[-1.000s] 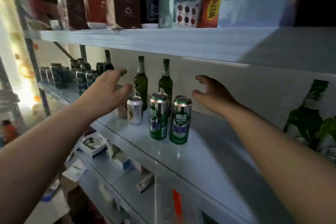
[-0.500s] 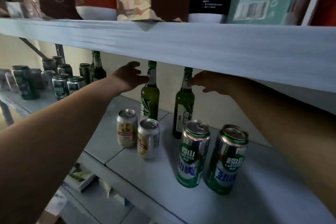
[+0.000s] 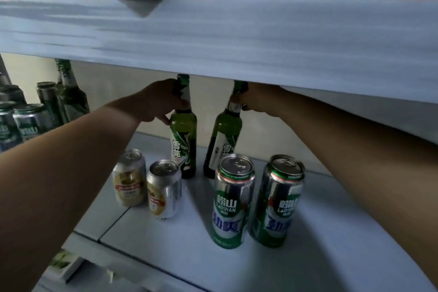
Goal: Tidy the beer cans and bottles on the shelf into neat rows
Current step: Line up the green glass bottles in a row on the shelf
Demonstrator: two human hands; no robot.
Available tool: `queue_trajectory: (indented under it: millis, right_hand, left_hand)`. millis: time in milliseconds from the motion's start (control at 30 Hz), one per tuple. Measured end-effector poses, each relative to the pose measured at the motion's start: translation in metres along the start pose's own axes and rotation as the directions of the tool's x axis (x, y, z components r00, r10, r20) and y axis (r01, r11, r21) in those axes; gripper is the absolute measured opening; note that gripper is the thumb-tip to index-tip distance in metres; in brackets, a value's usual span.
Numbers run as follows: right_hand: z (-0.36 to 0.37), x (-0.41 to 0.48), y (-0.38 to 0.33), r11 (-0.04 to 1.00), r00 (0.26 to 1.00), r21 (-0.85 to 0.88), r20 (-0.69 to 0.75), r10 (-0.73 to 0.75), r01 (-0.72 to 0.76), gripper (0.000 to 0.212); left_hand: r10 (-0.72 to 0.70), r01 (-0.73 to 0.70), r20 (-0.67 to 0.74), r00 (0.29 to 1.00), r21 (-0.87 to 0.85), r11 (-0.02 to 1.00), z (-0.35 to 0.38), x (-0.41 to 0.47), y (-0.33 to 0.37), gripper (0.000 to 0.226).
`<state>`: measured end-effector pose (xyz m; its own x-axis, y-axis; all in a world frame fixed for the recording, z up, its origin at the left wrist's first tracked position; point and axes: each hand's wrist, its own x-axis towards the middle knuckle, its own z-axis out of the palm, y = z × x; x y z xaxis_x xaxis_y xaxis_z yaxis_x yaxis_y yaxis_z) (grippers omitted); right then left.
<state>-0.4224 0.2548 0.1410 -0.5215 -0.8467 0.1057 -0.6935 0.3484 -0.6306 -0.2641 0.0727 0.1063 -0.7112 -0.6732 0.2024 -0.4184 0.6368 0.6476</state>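
Note:
Two green beer bottles stand at the back of the grey shelf (image 3: 320, 263). My left hand (image 3: 157, 101) grips the neck of the left bottle (image 3: 184, 144), which is upright. My right hand (image 3: 257, 99) grips the neck of the right bottle (image 3: 224, 140), which leans to the right at the top. In front stand two tall green cans (image 3: 233, 201) (image 3: 277, 201) side by side. To their left are two short silver-and-gold cans (image 3: 130, 179) (image 3: 164, 189).
The upper shelf's front edge (image 3: 213, 35) hangs low over the bottle tops and hides part of my right hand. Several dark green cans (image 3: 28, 123) and another bottle (image 3: 70, 95) crowd the far left. Boxes sit on a lower shelf (image 3: 66, 265).
Both hands have reached in and closed on the bottle necks. The right bottle now leans. The camera has moved closer and lower.

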Motion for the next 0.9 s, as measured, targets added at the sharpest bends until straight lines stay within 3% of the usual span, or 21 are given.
queue_trajectory:
  millis: [33,167,367,533,633,700,900]
  right_hand:
    - [-0.006,-0.007,0.005,1.0,1.0,0.004,-0.019,0.001,-0.001,0.008]
    - [-0.031,-0.034,0.025,0.997,0.999,-0.08,-0.05,0.018,-0.022,0.031]
    - [-0.077,-0.079,0.067,0.964,0.987,-0.223,-0.107,0.121,-0.143,0.038]
    - [-0.12,-0.124,0.107,0.937,0.976,-0.281,-0.128,0.179,-0.209,0.039]
    - [-0.137,-0.146,0.122,0.93,0.968,-0.279,-0.15,0.203,-0.239,0.025]
    - [-0.147,-0.155,0.135,0.929,0.968,-0.285,-0.149,0.201,-0.237,0.035]
    - [-0.173,-0.181,0.161,0.879,0.973,-0.444,-0.214,0.086,-0.175,0.026]
  left_hand:
    - [0.035,-0.035,0.013,0.999,-0.019,0.999,0.006,-0.003,0.011,0.034]
    - [0.091,-0.086,0.077,0.993,-0.063,0.994,0.042,-0.005,0.056,0.032]
    - [0.191,-0.172,0.175,0.966,-0.116,0.978,0.093,-0.013,0.128,0.028]
    - [0.217,-0.185,0.24,0.946,-0.147,0.972,0.138,-0.025,0.187,0.029]
    - [0.218,-0.17,0.3,0.929,-0.179,0.969,0.161,-0.031,0.218,0.018]
    - [0.224,-0.17,0.323,0.92,-0.189,0.967,0.173,-0.035,0.235,0.018]
    - [0.246,-0.188,0.327,0.912,-0.2,0.962,0.204,-0.056,0.278,0.033]
